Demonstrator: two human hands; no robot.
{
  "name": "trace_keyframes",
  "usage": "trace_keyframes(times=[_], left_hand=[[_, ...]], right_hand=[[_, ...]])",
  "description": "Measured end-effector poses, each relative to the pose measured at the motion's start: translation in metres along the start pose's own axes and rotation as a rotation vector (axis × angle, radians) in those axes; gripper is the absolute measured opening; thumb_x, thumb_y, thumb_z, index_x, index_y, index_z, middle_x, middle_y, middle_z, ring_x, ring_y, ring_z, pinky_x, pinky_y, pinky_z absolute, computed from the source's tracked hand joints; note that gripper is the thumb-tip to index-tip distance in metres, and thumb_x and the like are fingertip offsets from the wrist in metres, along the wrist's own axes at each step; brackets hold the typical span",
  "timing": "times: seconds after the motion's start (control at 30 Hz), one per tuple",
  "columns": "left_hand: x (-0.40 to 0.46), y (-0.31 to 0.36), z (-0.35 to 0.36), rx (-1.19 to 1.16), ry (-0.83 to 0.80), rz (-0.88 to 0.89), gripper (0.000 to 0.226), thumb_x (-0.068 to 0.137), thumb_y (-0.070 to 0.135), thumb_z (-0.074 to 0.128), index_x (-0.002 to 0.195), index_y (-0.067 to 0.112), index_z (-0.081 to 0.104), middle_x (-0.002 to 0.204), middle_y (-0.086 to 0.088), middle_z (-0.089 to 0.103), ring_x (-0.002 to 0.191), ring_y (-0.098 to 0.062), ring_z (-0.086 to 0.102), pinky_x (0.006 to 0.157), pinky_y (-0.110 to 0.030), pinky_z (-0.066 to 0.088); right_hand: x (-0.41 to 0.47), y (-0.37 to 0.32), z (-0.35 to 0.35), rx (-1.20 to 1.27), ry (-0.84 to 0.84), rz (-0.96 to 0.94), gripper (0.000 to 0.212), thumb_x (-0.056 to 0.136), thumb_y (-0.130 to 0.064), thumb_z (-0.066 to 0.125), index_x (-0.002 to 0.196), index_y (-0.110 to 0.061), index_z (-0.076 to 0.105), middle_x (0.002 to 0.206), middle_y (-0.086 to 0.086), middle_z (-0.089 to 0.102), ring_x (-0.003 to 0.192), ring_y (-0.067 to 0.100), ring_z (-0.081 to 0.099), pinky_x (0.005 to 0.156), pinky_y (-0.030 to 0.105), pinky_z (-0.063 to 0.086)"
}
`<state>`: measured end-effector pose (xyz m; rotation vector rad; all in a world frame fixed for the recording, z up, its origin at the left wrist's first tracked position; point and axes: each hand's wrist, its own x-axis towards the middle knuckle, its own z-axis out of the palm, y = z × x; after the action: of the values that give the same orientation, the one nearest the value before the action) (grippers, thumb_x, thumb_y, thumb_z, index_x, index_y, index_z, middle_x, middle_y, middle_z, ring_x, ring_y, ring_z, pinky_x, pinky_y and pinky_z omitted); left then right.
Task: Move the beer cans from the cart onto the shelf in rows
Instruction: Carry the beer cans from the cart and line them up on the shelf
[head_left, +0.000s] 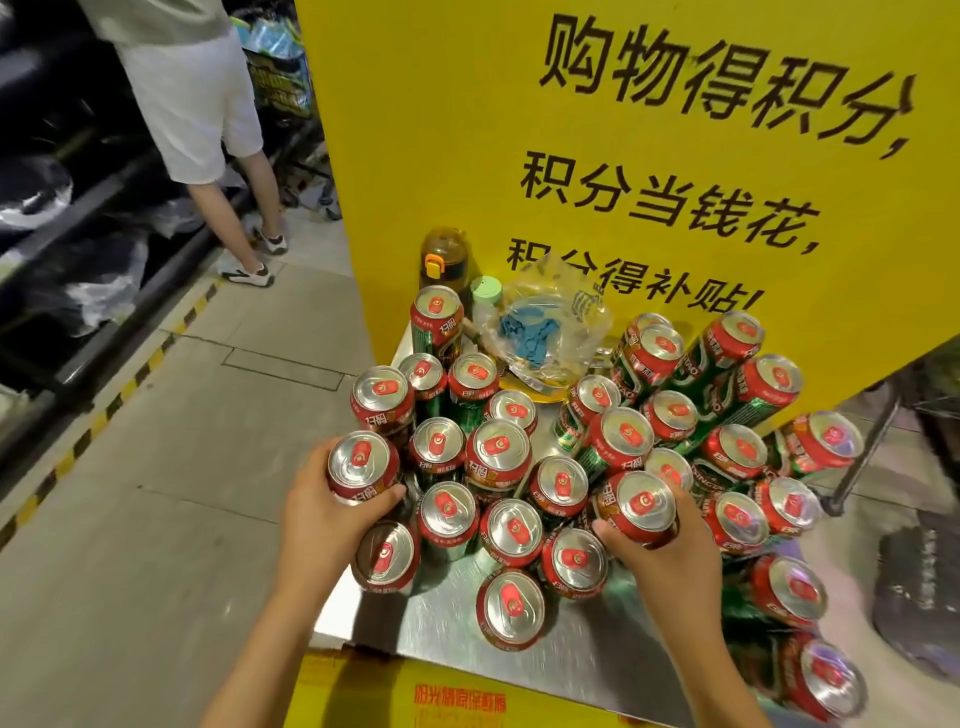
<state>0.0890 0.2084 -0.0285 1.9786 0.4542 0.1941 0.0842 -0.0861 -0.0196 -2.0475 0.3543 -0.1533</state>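
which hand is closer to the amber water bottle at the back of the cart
Left. The left hand grips a can at the cart's left edge, nearly straight below the amber water bottle. The right hand grips another can further right and lower, so farther away.

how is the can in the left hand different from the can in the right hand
The left hand's can sits at the cart's left edge, while the right hand's can is in the middle of the pile. The left hand wraps its can from the outer left side; the right hand grips from below and the right. The left can stands nearly upright; the right one tilts a little. Both have red rims, silver tops and red tabs.
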Motion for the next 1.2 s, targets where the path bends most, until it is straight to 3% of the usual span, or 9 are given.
trace_keyframes(times=[0.13, 0.23, 0.37, 0.43, 0.6, 0.73, 0.83, 1.03, 1.2], left_hand=[[-0.008, 0.005, -0.005, -0.064, 0.090, 0.019, 0.063, 0.064, 0.016, 0.084, 0.117, 0.025, 0.052, 0.104, 0.008, 0.061, 0.090, -0.007, 0.059, 0.077, -0.020, 0.045], [-0.012, 0.013, -0.015, -0.100, 0.141, 0.038, 0.062, 0.065, 0.017, 0.084, 0.117, 0.024, 0.053, 0.104, 0.008, 0.062, 0.092, -0.006, 0.059, 0.075, -0.016, 0.043], [-0.022, 0.037, -0.030, -0.127, 0.216, 0.106, 0.060, 0.065, 0.013, 0.083, 0.114, 0.028, 0.051, 0.099, 0.016, 0.059, 0.091, 0.003, 0.058, 0.074, -0.012, 0.041], [-0.028, 0.051, -0.037, -0.124, 0.244, 0.147, 0.059, 0.066, 0.014, 0.082, 0.114, 0.027, 0.051, 0.098, 0.018, 0.058, 0.087, 0.009, 0.056, 0.071, -0.009, 0.039], [-0.050, 0.079, -0.053, -0.169, 0.295, 0.215, 0.057, 0.064, 0.022, 0.082, 0.113, 0.025, 0.053, 0.099, 0.018, 0.059, 0.087, 0.013, 0.057, 0.071, -0.006, 0.043], [-0.080, 0.101, -0.061, -0.255, 0.368, 0.214, 0.048, 0.064, 0.023, 0.079, 0.099, 0.037, 0.051, 0.094, 0.017, 0.058, 0.082, 0.015, 0.057, 0.069, -0.001, 0.043], [-0.106, 0.111, -0.068, -0.287, 0.427, 0.168, 0.045, 0.059, 0.034, 0.075, 0.095, 0.042, 0.049, 0.095, 0.020, 0.059, 0.084, 0.015, 0.057, 0.068, -0.004, 0.044], [-0.164, 0.093, -0.098, -0.249, 0.573, 0.047, 0.049, 0.055, 0.032, 0.082, 0.093, 0.044, 0.053, 0.092, 0.019, 0.064, 0.084, 0.011, 0.061, 0.068, -0.009, 0.045], [-0.220, 0.062, -0.153, -0.221, 0.738, -0.102, 0.046, 0.056, 0.031, 0.075, 0.093, 0.043, 0.051, 0.097, 0.016, 0.061, 0.088, 0.000, 0.059, 0.070, -0.022, 0.044]], right_hand=[[-0.005, -0.008, -0.011, 0.061, 0.017, 0.009, 0.064, 0.059, -0.013, 0.088, 0.116, -0.023, 0.060, 0.105, -0.006, 0.068, 0.094, 0.008, 0.064, 0.084, 0.028, 0.052], [-0.005, -0.022, -0.026, 0.056, 0.020, -0.051, 0.059, 0.058, -0.013, 0.089, 0.109, -0.026, 0.063, 0.094, -0.015, 0.070, 0.087, 0.001, 0.065, 0.078, 0.025, 0.053], [-0.009, -0.043, -0.046, 0.069, 0.055, -0.157, 0.056, 0.060, -0.009, 0.086, 0.106, -0.027, 0.060, 0.089, -0.032, 0.065, 0.083, -0.009, 0.062, 0.068, 0.005, 0.046], [-0.011, -0.052, -0.054, 0.113, 0.050, -0.178, 0.055, 0.061, -0.006, 0.085, 0.106, -0.025, 0.059, 0.085, -0.025, 0.068, 0.080, -0.012, 0.061, 0.064, 0.001, 0.044], [-0.022, -0.077, -0.071, 0.239, 0.016, -0.264, 0.054, 0.060, -0.007, 0.087, 0.101, -0.028, 0.060, 0.090, -0.012, 0.070, 0.082, 0.001, 0.066, 0.069, 0.010, 0.051], [-0.035, -0.094, -0.078, 0.345, -0.045, -0.305, 0.064, 0.047, -0.026, 0.092, 0.102, -0.038, 0.061, 0.102, -0.005, 0.069, 0.098, 0.014, 0.066, 0.083, 0.027, 0.055], [-0.046, -0.108, -0.074, 0.374, -0.127, -0.331, 0.059, 0.044, -0.036, 0.083, 0.098, -0.048, 0.060, 0.103, -0.009, 0.068, 0.097, 0.011, 0.065, 0.079, 0.029, 0.056], [-0.075, -0.127, -0.030, 0.461, -0.444, -0.384, 0.060, 0.042, -0.038, 0.092, 0.093, -0.051, 0.062, 0.095, -0.020, 0.069, 0.088, -0.001, 0.066, 0.070, 0.012, 0.051], [-0.124, -0.145, 0.023, 0.455, -0.671, -0.446, 0.061, 0.047, -0.044, 0.080, 0.104, -0.031, 0.063, 0.099, -0.007, 0.069, 0.092, 0.009, 0.066, 0.072, 0.016, 0.053]])
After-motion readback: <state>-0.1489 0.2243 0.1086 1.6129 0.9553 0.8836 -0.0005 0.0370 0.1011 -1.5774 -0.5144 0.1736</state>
